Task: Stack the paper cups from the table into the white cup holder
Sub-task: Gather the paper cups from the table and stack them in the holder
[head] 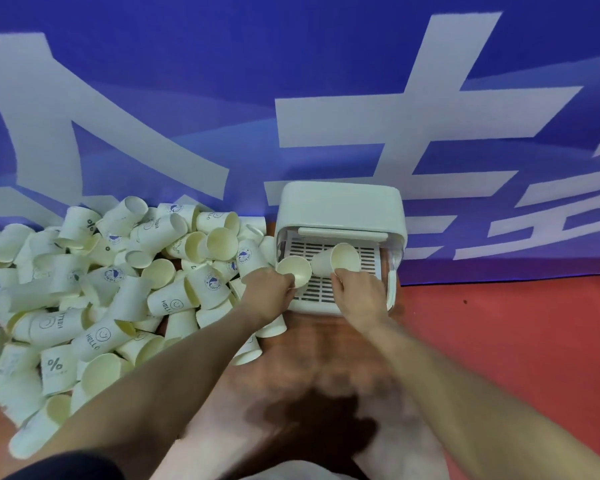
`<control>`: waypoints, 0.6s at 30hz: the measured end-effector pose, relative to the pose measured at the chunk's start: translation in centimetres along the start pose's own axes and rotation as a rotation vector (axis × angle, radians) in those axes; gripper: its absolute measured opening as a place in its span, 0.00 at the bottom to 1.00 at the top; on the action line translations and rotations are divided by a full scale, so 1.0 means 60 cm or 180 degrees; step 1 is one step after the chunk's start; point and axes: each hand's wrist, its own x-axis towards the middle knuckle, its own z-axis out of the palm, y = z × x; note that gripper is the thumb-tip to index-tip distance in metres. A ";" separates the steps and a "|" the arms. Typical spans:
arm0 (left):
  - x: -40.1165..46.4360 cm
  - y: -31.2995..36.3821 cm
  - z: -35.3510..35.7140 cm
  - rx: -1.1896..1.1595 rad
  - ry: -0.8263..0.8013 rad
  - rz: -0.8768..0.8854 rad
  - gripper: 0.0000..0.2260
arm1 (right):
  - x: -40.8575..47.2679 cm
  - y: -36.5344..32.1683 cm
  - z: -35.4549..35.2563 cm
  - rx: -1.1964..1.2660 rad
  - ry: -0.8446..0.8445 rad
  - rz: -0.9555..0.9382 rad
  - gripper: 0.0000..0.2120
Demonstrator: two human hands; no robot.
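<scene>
— While the left hand (269, 287) has its grip closed on a paper cup (294, 270), where is that cup?
— At the left front edge of the white cup holder (340, 202), mouth facing up toward the camera.
— And the right hand (357, 292)?
— Its grip is closed on a second cup (336, 259), tilted on its side over the holder's slotted tray (312, 289).
— The other cups?
— A loose heap of paper cups (101, 278) covers the desk (326, 344) to the left, touching the holder's side. Behind stands a blue banner (291, 64) with white characters.
</scene>
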 end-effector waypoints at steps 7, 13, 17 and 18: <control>0.017 0.011 0.039 0.0236 -0.0511 0.0179 0.13 | 0.013 0.008 0.033 -0.0095 0.0009 -0.0230 0.12; 0.015 0.011 0.051 0.0517 -0.0694 0.0215 0.17 | 0.009 0.005 0.041 -0.0187 0.0227 -0.0544 0.03; 0.006 0.010 0.050 0.0416 -0.0687 0.0124 0.20 | 0.002 0.000 0.032 -0.0305 0.0313 -0.0749 0.05; 0.004 0.012 0.046 0.0387 -0.0664 0.0100 0.20 | -0.002 -0.003 0.030 -0.0291 0.0307 -0.0819 0.05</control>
